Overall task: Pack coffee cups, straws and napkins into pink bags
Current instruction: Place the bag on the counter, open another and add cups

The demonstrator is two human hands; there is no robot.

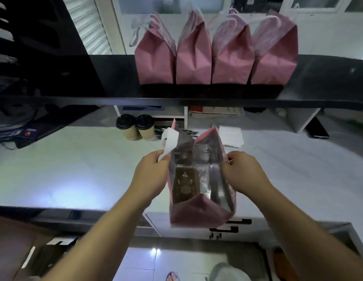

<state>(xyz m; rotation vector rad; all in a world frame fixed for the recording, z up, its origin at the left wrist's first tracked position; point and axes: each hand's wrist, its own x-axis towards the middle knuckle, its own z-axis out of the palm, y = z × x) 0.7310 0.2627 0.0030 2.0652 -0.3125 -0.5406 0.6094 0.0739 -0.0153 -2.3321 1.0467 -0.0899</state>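
An open pink bag [198,213] with a silver lining stands at the near edge of the white counter [75,169]. My left hand [150,175] grips its left rim together with a white handle strip. My right hand [241,171] pinches the right rim, holding the mouth wide. A brown cardboard insert [183,185] lies in the bag's bottom. Two lidded paper coffee cups [135,126] stand side by side at the back of the counter, left of the bag. A stack of white napkins [231,136] lies behind the bag to the right.
Several filled pink bags [215,57] with white handles stand in a row on the black upper shelf [196,101]. A dark device with cables [30,134] sits at the counter's left. A black flat object [317,128] lies far right. Drawers with black handles [227,228] are below the counter.
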